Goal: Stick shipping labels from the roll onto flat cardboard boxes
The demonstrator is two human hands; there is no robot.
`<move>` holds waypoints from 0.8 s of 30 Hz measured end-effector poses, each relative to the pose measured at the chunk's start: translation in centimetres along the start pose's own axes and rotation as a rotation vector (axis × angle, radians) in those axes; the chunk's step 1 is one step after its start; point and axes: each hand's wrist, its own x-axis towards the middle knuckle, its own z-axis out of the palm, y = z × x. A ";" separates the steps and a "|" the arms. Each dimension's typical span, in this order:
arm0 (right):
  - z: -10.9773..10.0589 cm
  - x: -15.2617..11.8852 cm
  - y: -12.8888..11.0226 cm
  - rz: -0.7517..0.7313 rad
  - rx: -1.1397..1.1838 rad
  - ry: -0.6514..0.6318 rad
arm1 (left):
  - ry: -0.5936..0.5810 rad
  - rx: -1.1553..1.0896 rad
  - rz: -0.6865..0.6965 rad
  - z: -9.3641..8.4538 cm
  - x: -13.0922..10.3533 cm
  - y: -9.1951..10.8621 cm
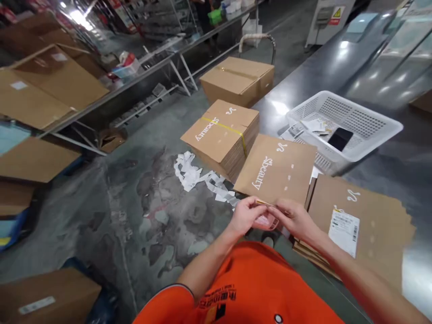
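Note:
My left hand (248, 216) and my right hand (297, 218) meet in front of my body, fingers pinched on a thin tan strip (265, 203). Its kind is too small to tell. Just under the fingers shows a pink, shiny item (265, 222), partly hidden by both hands. Right beyond my fingertips lies a flat cardboard box (276, 168) with white "sbeauty" lettering; I cannot tell if the fingers touch its near edge. Beside my right forearm is a stack of flat cardboard (371, 216), with a white shipping label (344, 231) on top.
A strapped bundle of flat boxes (219, 130) and a closed carton (238, 76) stand farther ahead. On the metal table (367, 58), a white plastic basket (378, 130) holds a black phone (340, 138) and papers. White paper strips (187, 171) litter the floor. Cartons (50, 85) are at left.

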 end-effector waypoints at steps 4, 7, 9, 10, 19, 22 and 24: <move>1.1 3.1 2.5 -0.035 -0.132 0.114 | 0.133 0.016 -0.091 -1.0 2.8 -3.0; 0.2 6.9 5.7 0.048 -0.368 0.229 | 0.084 0.004 -0.224 -3.1 3.0 -6.7; -1.1 9.2 7.6 0.127 -0.593 0.243 | -0.016 -0.005 -0.336 -4.6 1.8 -8.6; -1.7 10.0 8.3 0.163 -0.701 0.237 | -0.079 -0.007 -0.381 -5.3 1.0 -9.1; 4.5 10.4 6.6 -0.040 -0.818 0.055 | 0.203 0.019 -0.097 -9.0 2.9 -4.9; 7.0 7.7 5.9 -0.194 -0.788 -0.065 | 0.171 0.040 -0.118 -8.9 4.7 -4.6; 6.0 6.0 6.4 0.022 -0.797 0.068 | 0.135 0.106 -0.109 -8.3 4.3 -4.9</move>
